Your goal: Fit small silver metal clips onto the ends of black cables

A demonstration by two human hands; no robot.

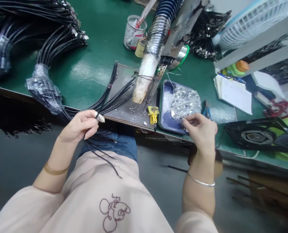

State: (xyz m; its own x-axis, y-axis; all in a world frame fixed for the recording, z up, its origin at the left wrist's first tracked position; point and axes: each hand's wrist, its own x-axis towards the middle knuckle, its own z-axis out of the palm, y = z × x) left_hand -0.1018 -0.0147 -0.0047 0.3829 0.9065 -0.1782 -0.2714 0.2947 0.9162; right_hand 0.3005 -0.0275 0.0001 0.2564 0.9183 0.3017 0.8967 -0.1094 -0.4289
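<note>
My left hand is closed on a black cable at the table's front edge, with a white wrap on one fingertip. More black cables fan out over the dark board beyond it, and others hang across my lap. Over the front right part of a blue tray my right hand is pinched; anything between its fingertips is too small to make out. Shiny small metal pieces lie heaped in that tray.
A wrapped hose slopes down to the dark board. Yellow clips lie left of the tray, pliers right of it. Cable bundles fill the left. A black fan and paper pad are at right.
</note>
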